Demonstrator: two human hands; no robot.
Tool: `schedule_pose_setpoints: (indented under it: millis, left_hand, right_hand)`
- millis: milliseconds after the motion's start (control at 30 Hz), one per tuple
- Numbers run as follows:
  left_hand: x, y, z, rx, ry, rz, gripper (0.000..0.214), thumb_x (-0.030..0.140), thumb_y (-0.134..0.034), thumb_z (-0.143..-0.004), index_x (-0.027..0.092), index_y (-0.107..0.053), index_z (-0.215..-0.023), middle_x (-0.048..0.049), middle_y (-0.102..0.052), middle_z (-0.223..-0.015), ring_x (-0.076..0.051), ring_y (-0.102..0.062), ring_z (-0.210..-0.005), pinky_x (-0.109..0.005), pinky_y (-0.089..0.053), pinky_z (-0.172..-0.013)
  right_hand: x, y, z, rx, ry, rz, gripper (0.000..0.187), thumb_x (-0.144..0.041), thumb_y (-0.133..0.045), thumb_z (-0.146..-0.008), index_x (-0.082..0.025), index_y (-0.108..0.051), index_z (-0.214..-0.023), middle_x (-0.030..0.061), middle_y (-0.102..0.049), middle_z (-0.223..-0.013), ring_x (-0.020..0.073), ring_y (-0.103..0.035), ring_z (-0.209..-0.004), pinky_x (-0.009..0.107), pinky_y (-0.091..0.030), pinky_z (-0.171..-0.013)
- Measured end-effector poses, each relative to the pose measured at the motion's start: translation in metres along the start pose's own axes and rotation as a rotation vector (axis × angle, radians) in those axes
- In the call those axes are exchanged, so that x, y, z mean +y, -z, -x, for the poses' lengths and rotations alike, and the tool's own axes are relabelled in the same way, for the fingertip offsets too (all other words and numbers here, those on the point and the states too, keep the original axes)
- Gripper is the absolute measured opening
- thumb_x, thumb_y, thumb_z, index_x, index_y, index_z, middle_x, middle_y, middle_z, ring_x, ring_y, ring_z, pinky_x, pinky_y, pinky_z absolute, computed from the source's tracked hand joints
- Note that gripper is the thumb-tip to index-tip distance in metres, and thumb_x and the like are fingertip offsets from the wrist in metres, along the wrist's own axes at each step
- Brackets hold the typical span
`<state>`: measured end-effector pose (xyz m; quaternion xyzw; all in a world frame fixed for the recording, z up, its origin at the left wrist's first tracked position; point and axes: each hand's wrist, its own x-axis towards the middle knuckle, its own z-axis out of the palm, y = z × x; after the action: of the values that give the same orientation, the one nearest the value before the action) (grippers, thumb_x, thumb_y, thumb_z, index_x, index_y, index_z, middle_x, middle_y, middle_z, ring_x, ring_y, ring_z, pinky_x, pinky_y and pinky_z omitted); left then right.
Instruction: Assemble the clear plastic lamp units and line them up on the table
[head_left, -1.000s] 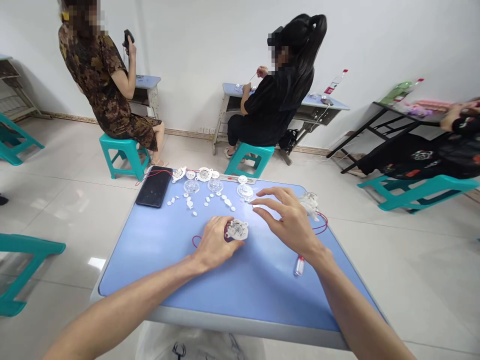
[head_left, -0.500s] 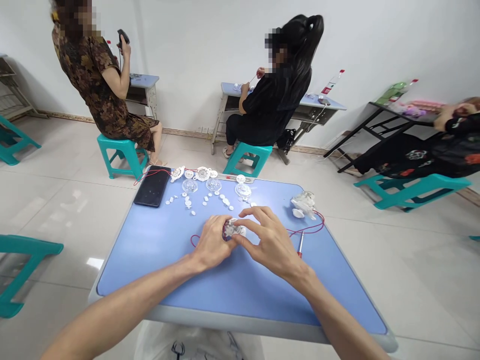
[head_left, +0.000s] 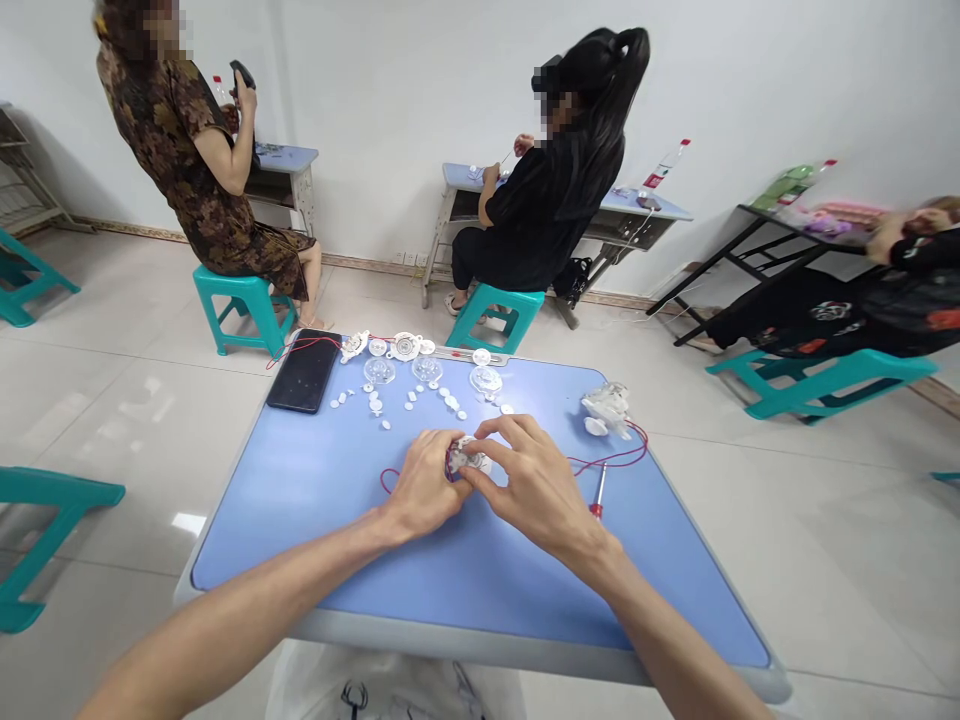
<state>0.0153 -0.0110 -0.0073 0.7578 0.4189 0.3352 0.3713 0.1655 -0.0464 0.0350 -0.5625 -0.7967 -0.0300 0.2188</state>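
Observation:
Both my hands meet at the middle of the blue table. My left hand grips a round white plastic part with a red wire at its edge, and my right hand pinches the same part from the other side. Fingers hide most of it. To the right, a small screwdriver lies near a white plastic assembly, with a red wire trailing from it. Clear plastic domes and small white discs lie in rows beyond my hands.
A black phone lies at the far left corner of the blue table. Seated people work at other desks beyond it, with teal stools on the tiled floor. A white bag sits below the near edge.
My right hand has moved left from its open pose above the table and closed on the white part. The left hand stays on the part. The whole view has shifted slightly.

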Motion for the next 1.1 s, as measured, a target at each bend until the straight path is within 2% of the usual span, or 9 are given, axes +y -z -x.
schedule_pose_setpoints:
  millis: [233,633,1100]
  left_hand:
    - [-0.0003,0.0002,0.0000,0.001,-0.005,0.003,0.041,0.007,-0.059,-0.070,0.017,-0.059,-0.110,-0.0073,-0.067,-0.107,-0.024,-0.058,-0.100,-0.039,-0.048,-0.091]
    - [-0.0010,-0.0010,-0.0006,0.013,-0.024,-0.003,0.039,0.007,-0.060,-0.070,0.017,-0.059,-0.108,-0.0070,-0.067,-0.105,-0.023,-0.058,-0.097,-0.037,-0.047,-0.089]
    - [0.0009,0.0006,0.0000,0.008,-0.016,-0.009,0.038,0.008,-0.061,-0.072,0.018,-0.059,-0.109,-0.0063,-0.067,-0.104,-0.023,-0.058,-0.098,-0.037,-0.047,-0.089]
  right_hand:
    - [-0.0008,0.0007,-0.0019,-0.036,-0.001,0.005,0.012,-0.029,-0.064,-0.088,-0.022,-0.071,-0.094,0.0096,-0.066,-0.103,0.0275,-0.053,-0.100,0.042,-0.050,-0.079]
    - [-0.0002,-0.0034,-0.0036,-0.015,-0.003,-0.005,0.008,-0.022,-0.062,-0.087,-0.023,-0.070,-0.088,0.0085,-0.067,-0.099,0.0269,-0.055,-0.096,0.041,-0.051,-0.073]
    - [0.0009,-0.0049,-0.0025,-0.014,-0.029,-0.034,0.008,-0.023,-0.063,-0.085,-0.023,-0.069,-0.090,0.0083,-0.067,-0.102,0.0269,-0.056,-0.098,0.042,-0.052,-0.076]
